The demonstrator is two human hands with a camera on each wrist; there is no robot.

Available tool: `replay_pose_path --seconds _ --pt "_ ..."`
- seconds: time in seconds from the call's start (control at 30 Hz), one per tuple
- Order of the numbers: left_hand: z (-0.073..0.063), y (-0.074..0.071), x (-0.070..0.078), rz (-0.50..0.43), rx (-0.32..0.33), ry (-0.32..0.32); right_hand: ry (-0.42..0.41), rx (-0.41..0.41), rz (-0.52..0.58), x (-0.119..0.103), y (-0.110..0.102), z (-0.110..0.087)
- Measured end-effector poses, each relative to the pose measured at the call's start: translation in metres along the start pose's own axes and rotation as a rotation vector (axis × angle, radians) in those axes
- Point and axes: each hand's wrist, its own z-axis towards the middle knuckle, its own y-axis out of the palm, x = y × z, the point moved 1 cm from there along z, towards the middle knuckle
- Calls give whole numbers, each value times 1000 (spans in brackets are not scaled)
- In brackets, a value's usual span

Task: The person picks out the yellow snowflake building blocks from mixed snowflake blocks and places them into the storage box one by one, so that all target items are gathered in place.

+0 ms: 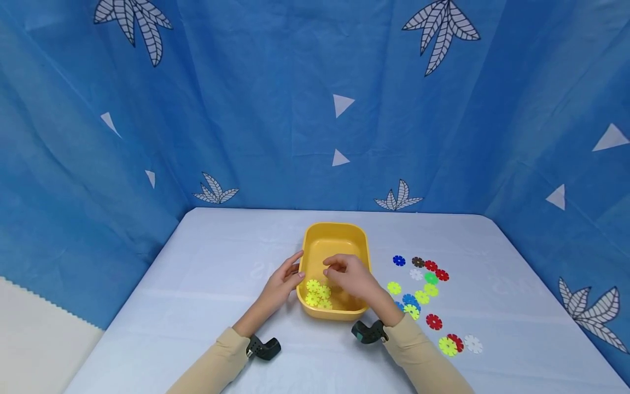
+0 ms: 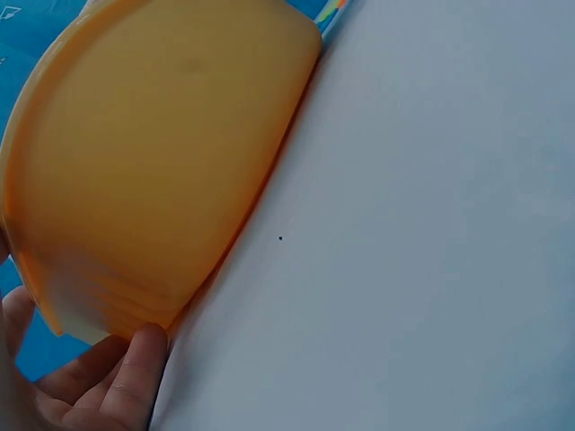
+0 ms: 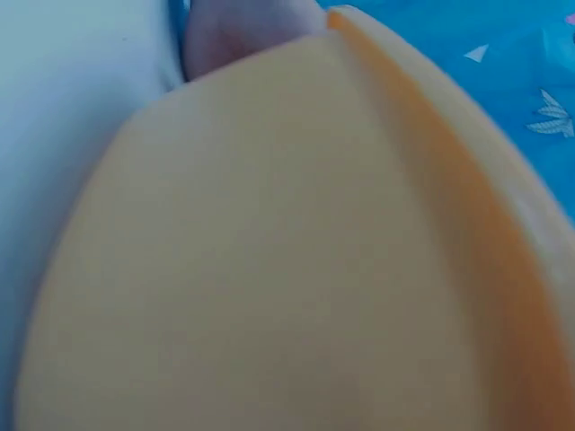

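A yellow plastic tub [image 1: 336, 230] stands on the table, with several yellow-green snowflake discs [image 1: 318, 294] in its near left corner. At the tub's left side my left hand [image 1: 281, 284] holds the wall, its thumb at the rim and its fingers against the outside. The left wrist view shows fingertips [image 2: 144, 346] touching the outer wall near its base. My right hand [image 1: 350, 276] is over the inside of the tub, fingers bent toward the thumb. Whether it pinches anything is hidden. The tub wall [image 3: 252, 242] fills most of the right wrist view.
Right of the tub, several loose snowflake discs lie scattered, among them a dark blue one [image 1: 399, 260], a brown one [image 1: 418, 262], a red one [image 1: 434, 322] and a white one [image 1: 473, 343]. A blue patterned curtain [image 1: 315, 109] hangs behind the white table [image 1: 216, 251].
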Motion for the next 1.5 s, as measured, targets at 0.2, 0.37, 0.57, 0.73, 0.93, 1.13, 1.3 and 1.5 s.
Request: replay_pose_path --seconds 0.2,0.37,0.57,0.73,0.93,1.13,1.3,1.5 --pt "0 0 -1 -3 3 3 30 60 103 2 -26 -2" --pt "-1 -1 0 0 6 3 43 109 139 8 -54 -5" --pt "0 -1 0 12 3 -6 100 174 100 31 -82 -14" --pt "-1 -1 -1 13 -11 -17 202 178 5 58 -97 -25" --pt "-1 -3 -1 24 -6 -16 309 181 -112 85 -116 -39" --pt "1 -3 2 15 9 -11 354 159 -256 100 -132 -49" --pt "0 -2 2 -1 -6 -10 403 136 -367 105 -140 -51" --pt "0 -2 1 11 -2 -10 400 120 -388 108 -142 -50"
